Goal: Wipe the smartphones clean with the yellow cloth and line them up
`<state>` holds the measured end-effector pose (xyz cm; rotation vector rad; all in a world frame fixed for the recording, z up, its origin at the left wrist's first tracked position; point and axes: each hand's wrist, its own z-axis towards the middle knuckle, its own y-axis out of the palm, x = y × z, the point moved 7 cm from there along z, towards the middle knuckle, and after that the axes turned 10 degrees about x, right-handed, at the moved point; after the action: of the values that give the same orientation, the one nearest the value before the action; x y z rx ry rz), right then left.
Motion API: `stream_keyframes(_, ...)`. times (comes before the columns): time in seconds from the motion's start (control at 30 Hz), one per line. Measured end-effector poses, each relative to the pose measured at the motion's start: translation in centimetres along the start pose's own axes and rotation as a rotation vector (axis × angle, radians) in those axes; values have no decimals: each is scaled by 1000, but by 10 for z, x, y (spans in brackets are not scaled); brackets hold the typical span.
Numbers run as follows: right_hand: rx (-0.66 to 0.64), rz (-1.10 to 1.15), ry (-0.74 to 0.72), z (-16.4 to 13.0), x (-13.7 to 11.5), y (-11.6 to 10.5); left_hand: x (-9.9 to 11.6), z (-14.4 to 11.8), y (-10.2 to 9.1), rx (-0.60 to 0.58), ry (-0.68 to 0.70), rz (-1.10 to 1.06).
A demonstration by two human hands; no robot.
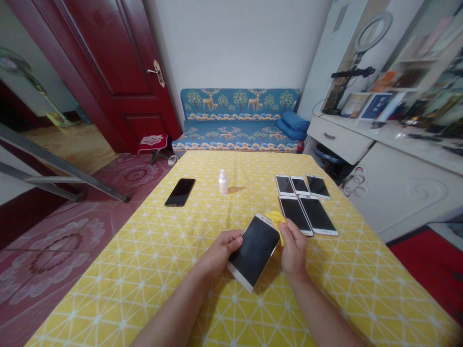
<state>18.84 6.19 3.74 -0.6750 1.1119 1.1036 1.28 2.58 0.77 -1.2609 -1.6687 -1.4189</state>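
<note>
My left hand (227, 246) grips the left edge of a large smartphone (254, 252) with a dark screen and pale gold-white bezels. The phone is tilted above the table, screen up. Pinched in my right hand (293, 246) is a yellow cloth (276, 220), which touches the phone's upper right corner. Part of the cloth is hidden behind my fingers. Just beyond that hand lie several phones, among them a white-framed phone (295, 215) and another white one (318, 215). A small white spray bottle (223, 183) stands upright farther back, and a black phone (180, 192) lies to its left.
A yellow patterned cloth covers the table (144, 279). Behind it is a blue sofa (238, 125). A white cabinet (405, 188) with a ring light (374, 32) stands on the right. To the left are a red door (112, 58), a small stool (154, 143) and metal legs (65, 168).
</note>
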Motion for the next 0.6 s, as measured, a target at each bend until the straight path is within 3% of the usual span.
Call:
stream_keyframes(0.13,-30,-28,-92,-7,-2,6,-2,2,-2,83,-21,-140)
stream_keyframes(0.43,-473,-109,-396,-50,-26,51,-8,14,-21,282,-35,-581)
stream_keyframes(0.6,-491,-103,-521,-59,-37,53,-8,16,-30,361,-47,-732)
